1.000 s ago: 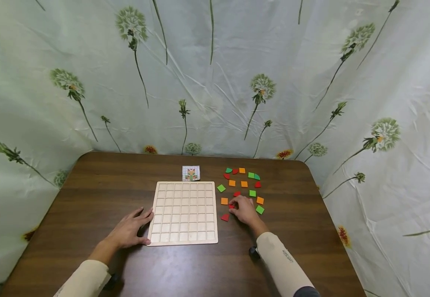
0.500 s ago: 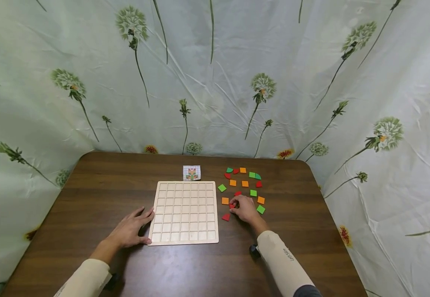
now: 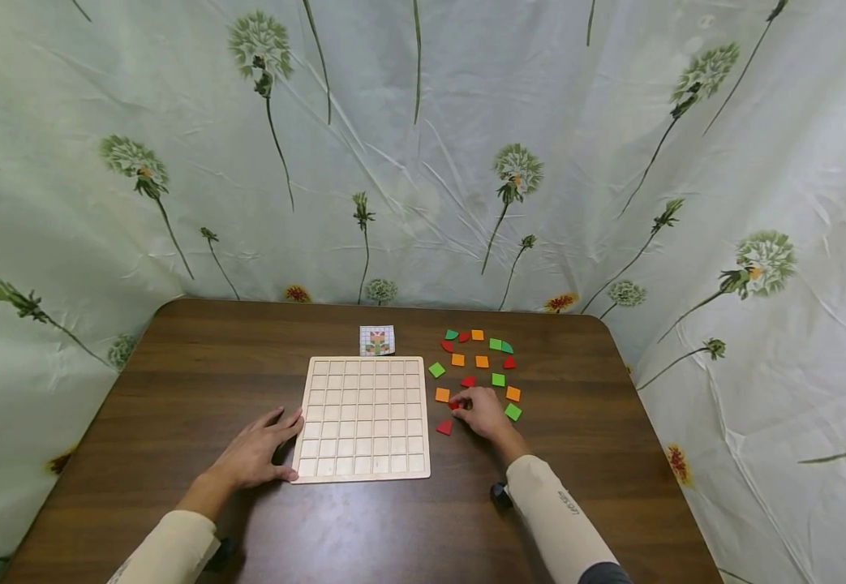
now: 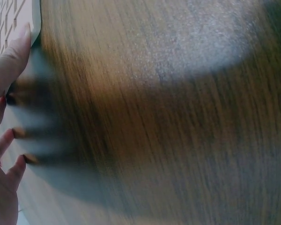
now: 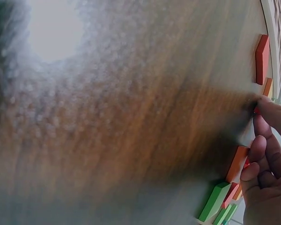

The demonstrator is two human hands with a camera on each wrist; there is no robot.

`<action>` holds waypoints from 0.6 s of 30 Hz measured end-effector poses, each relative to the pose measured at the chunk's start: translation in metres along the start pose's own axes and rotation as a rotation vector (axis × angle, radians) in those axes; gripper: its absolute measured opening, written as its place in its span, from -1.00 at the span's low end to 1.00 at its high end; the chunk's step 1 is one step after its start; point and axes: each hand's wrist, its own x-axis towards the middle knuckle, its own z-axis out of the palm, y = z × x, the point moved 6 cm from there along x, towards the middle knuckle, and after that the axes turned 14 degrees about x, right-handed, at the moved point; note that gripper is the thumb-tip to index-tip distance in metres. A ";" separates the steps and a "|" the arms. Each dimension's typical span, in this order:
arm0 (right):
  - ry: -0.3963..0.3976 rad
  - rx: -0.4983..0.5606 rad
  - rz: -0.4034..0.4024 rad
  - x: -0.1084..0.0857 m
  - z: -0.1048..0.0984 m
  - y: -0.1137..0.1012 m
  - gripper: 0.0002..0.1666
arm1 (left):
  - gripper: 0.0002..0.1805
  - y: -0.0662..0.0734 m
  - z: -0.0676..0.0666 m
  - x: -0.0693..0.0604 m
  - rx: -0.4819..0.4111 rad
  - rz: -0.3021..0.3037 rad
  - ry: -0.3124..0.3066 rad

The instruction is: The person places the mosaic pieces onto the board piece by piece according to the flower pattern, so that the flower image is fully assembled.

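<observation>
A pale wooden grid board (image 3: 364, 418) lies flat on the table. My left hand (image 3: 258, 450) rests at its left edge, fingers spread, with the thumb on the near left corner; the thumb (image 4: 14, 56) also shows on the rim in the left wrist view. Right of the board, my right hand (image 3: 483, 414) pinches a small red piece (image 3: 454, 405) between thumb and index finger, low at the tabletop. Fingers mostly cover that piece, so its full shape is hidden. Close by lie an orange square (image 3: 442, 395), a red piece (image 3: 445, 427) and another red piece (image 3: 469, 381).
Several green, orange and red pieces, among them a green square (image 3: 498, 380) and an orange square (image 3: 513, 394), are scattered right of the board. A small card with a coloured grid pattern (image 3: 377, 341) lies behind the board. A floral curtain (image 3: 423, 162) hangs beyond the brown table (image 3: 576, 487).
The right fingertips and the red piece have shifted very slightly left, uncovering more of the red piece behind them. The left hand and board stay put.
</observation>
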 end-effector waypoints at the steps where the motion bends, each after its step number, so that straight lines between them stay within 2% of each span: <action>1: 0.002 0.003 -0.001 0.000 0.000 0.000 -0.85 | 0.01 0.000 0.000 0.000 0.002 0.000 -0.001; 11: 0.104 0.053 0.016 0.004 -0.015 -0.004 -0.93 | 0.00 0.004 -0.006 0.006 0.043 0.047 0.003; 18: 0.084 0.101 -0.008 0.013 -0.005 -0.021 -0.91 | 0.00 0.002 -0.003 0.002 0.050 0.031 -0.001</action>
